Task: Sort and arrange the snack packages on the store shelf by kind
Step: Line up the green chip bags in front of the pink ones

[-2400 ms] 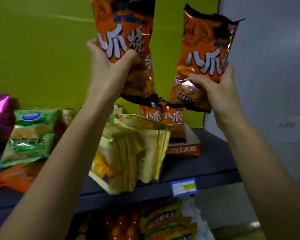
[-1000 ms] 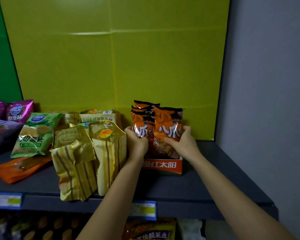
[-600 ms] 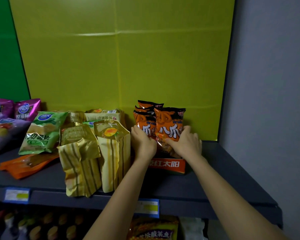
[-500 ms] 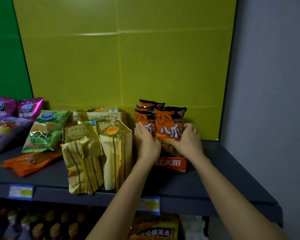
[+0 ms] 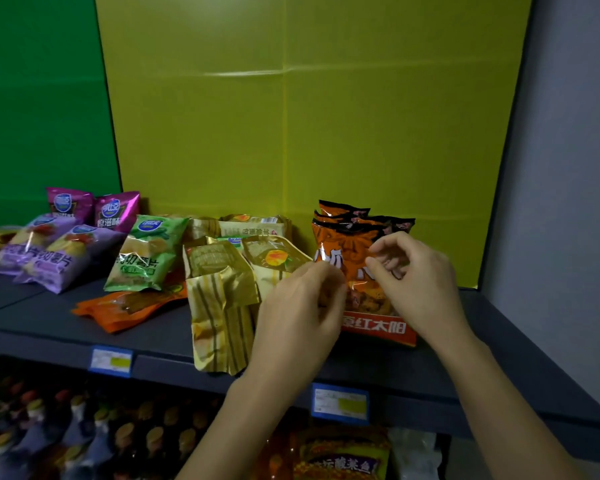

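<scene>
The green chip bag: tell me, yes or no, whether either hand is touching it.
No: the green chip bag lies alone to the left, while both hands hover in front of the orange snack bags.

orange bags (image 5: 350, 244), gold striped pouch (image 5: 219, 317)

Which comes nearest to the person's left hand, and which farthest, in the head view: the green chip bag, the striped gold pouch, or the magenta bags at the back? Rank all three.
1. Striped gold pouch: right beside the left hand, on its left.
2. Green chip bag: further left, mid-shelf.
3. Magenta bags: far left, at the back against the green panel.
</scene>
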